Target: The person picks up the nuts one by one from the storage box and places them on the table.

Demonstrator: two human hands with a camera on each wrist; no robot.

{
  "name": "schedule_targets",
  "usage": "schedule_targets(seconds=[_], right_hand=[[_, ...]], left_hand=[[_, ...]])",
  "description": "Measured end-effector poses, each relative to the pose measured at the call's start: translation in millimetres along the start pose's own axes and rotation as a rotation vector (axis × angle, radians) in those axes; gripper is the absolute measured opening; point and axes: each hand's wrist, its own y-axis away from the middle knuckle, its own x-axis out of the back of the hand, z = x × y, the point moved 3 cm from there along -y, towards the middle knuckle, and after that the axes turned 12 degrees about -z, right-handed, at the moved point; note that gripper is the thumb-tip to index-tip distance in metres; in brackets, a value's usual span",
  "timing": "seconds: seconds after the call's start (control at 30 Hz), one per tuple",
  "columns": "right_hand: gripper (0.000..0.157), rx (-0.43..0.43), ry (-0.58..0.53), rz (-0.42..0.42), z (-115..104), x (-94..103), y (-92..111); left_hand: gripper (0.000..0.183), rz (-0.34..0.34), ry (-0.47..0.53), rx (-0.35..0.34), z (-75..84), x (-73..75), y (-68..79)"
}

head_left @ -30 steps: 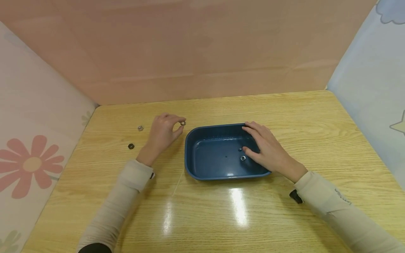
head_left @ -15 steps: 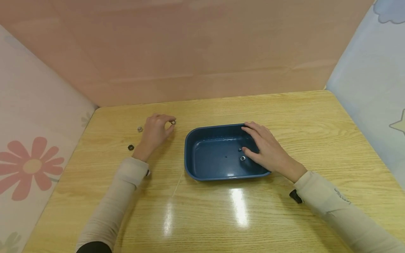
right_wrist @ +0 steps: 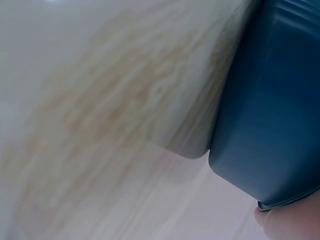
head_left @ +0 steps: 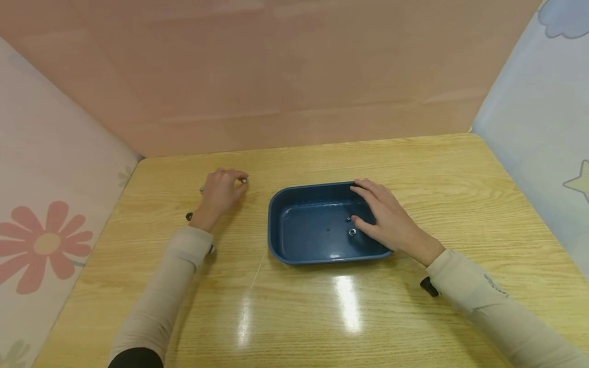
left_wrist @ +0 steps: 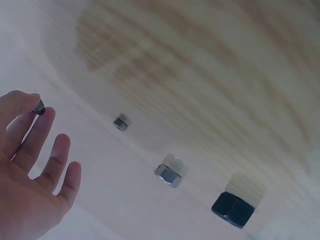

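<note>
My left hand (head_left: pixel 220 191) is over the table, left of the blue tray (head_left: pixel 299 260), with a small metal nut (head_left: pixel 245 180) pinched between thumb and index finger. In the left wrist view the same pinch shows, the other fingers loosely spread. A tiny silver nut (left_wrist: pixel 120 123), a larger silver nut (left_wrist: pixel 168 175) and a black nut (left_wrist: pixel 233 209) lie on the table beside that hand. My right hand (head_left: pixel 384 217) rests over the tray's right end, fingers fairly straight on the rim, thumb inside. By the thumb are a silver nut (head_left: pixel 352 232) and a smaller one (head_left: pixel 347 219).
The wooden table (head_left: pixel 294 317) runs back to a pink-brown panel (head_left: pixel 294 76). Patterned side panels stand at the left (head_left: pixel 46 153) and right (head_left: pixel 543 112). In the right wrist view the tray's outer wall (right_wrist: pixel 270 110) fills the right side.
My left hand has drawn left, away from the tray, still pinching the nut, and its hand and wrist now partly cover the nuts on the table. The right hand and tray stay put.
</note>
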Motion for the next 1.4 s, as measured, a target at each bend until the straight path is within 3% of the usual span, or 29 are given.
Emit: schedule_targets(seconds=[0.27, 0.47, 1.4], right_hand=[[0.065, -0.01, -0.001, -0.012, 0, -0.1, 0], [0.065, -0.004, 0.004, -0.004, 0, -0.7, 0], [0.066, -0.013, -0.002, -0.011, -2, 0.6, 0]], left_hand=[[0.025, -0.121, -0.059, 0.085, -5.4, -3.9, -1.1], [0.025, -0.176, -0.099, 0.107, -6.6, -6.4, -2.4], [0.027, -0.234, -0.117, 0.116, -7.2, -11.2, -4.3]])
